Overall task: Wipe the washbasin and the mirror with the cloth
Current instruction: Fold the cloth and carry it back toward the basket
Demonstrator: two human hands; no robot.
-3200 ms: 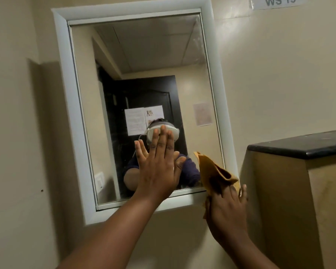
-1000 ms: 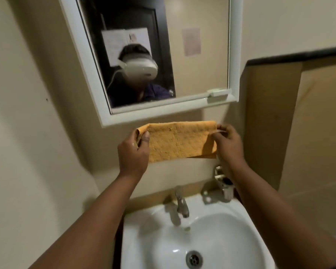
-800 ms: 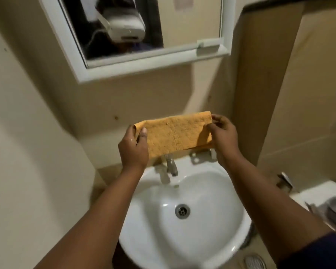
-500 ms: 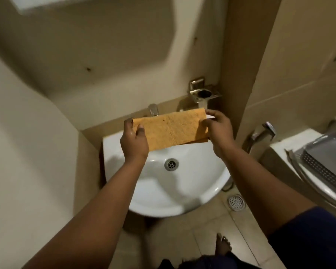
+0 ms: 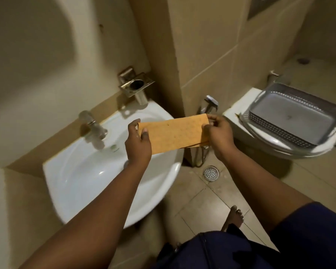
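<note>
2 hands held the orange cloth (image 5: pixel 174 133) stretched out flat between them, in the air over the right edge of the washbasin (image 5: pixel 81 171). The left hand (image 5: pixel 138 144) pinched the cloth's left end, thumb on the near face and fingers curled behind it. The right hand (image 5: pixel 218 135) gripped the right end with thumb and fingers closed on the folded edge (the cloth looked doubled over, with a lower layer showing beneath the right hand, though the blur made this hard to confirm).

Relative to the washbasin, everything else lay as follows. A metal tap (image 5: pixel 93 126) stood at its back rim, left of the cloth. A square metal holder (image 5: pixel 137 84) was fixed to the wall above its back right corner. Right of the washbasin, beyond a projecting wall corner, a hand sprayer (image 5: pixel 210 102) hung on the wall, partly behind the cloth. Below that, a round floor drain (image 5: pixel 211 173) sat in the tiled floor. Farther right of the washbasin stood a white toilet (image 5: pixel 239 111) with a perforated metal tray (image 5: pixel 287 121) resting on top of it. A bare foot (image 5: pixel 234 217) stood on the tiles in front of the washbasin's right side.
</note>
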